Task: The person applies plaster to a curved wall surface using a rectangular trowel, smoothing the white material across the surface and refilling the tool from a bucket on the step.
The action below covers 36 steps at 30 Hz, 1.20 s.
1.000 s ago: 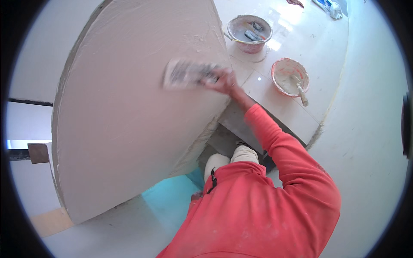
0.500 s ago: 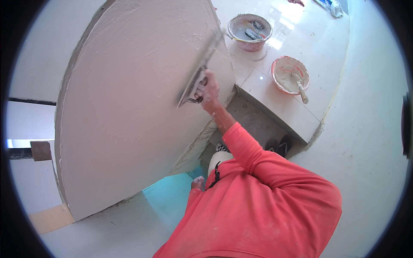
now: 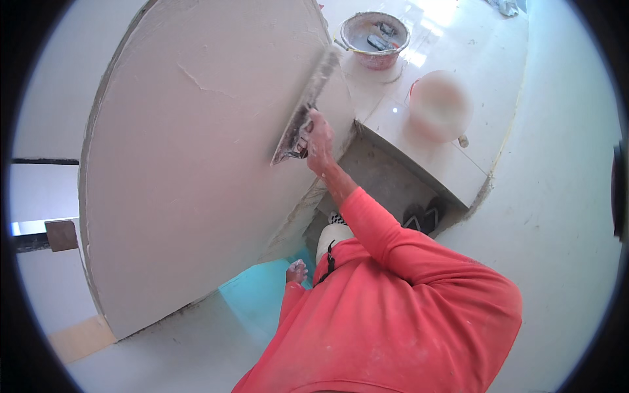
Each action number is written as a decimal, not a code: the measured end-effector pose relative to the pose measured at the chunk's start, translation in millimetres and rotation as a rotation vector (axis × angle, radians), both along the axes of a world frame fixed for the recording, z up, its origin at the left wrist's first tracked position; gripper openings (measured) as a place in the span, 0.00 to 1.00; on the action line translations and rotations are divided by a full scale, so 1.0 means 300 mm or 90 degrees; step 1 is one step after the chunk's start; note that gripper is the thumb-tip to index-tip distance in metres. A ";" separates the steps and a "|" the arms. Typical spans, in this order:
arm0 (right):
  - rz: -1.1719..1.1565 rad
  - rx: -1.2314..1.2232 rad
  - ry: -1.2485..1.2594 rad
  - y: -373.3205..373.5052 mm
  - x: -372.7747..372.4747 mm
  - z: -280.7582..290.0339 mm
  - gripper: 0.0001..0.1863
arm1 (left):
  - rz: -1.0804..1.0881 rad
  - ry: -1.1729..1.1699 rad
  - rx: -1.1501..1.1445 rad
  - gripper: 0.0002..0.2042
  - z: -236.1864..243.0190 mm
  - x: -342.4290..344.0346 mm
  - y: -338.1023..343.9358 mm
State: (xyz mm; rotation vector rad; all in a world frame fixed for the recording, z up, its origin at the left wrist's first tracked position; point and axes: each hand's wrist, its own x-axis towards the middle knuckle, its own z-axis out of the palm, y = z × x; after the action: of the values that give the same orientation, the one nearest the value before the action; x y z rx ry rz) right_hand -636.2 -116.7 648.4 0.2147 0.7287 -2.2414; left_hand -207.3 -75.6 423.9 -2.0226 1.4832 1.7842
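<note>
My right hand (image 3: 319,142) is closed round the handle of a long plastering trowel (image 3: 308,108), whose plaster-smeared blade lies along the curved, pale plastered panel (image 3: 196,170) close to its right edge. The blade slants from upper right to lower left. Down by my left hip, my left hand (image 3: 297,270) hangs with its fingers curled in, specked with white; nothing shows in them. A few thin ridges mark the panel's upper surface.
At the upper right, a bucket (image 3: 377,60) of cloudy water with tools inside stands on glossy tiles. Beside it, a second bucket (image 3: 440,106) is blurred over, a handle end poking out. Below the tile edge is a recessed step (image 3: 380,164) with dark sandals (image 3: 422,217).
The trowel blade has tilted, showing more of its smeared face, while my right hand stays nearly in place. My left hand has risen slightly. The view has shifted a little.
</note>
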 end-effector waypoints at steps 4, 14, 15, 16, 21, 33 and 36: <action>0.067 0.102 0.218 -0.050 0.079 0.130 0.14 | -0.044 -0.055 0.049 0.17 0.010 -0.009 0.027; -0.163 0.467 0.327 -0.058 -0.042 0.010 0.24 | 0.040 -0.072 0.072 0.22 0.003 0.077 0.048; -0.157 0.437 0.237 -0.066 -0.089 -0.091 0.22 | 0.005 -0.083 0.081 0.22 -0.002 0.095 0.051; -0.147 0.397 0.150 -0.079 -0.121 -0.181 0.21 | -0.024 -0.093 0.084 0.21 0.003 0.110 0.052; -0.026 0.192 -0.226 -0.066 -0.079 -0.398 0.21 | -0.068 -0.011 0.101 0.24 -0.046 0.314 0.059; -0.098 0.198 -0.020 -0.073 -0.159 -0.320 0.20 | 0.010 -0.103 0.064 0.23 0.105 0.137 0.013; -0.091 0.228 -0.151 -0.101 -0.150 -0.356 0.20 | -0.095 -0.127 0.056 0.22 0.135 0.116 0.057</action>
State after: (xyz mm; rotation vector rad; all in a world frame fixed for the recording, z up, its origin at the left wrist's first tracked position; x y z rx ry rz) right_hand -681.2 -146.9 541.6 0.7143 1.0052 -2.1520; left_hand -172.4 -58.6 464.4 -1.9267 1.4287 1.5156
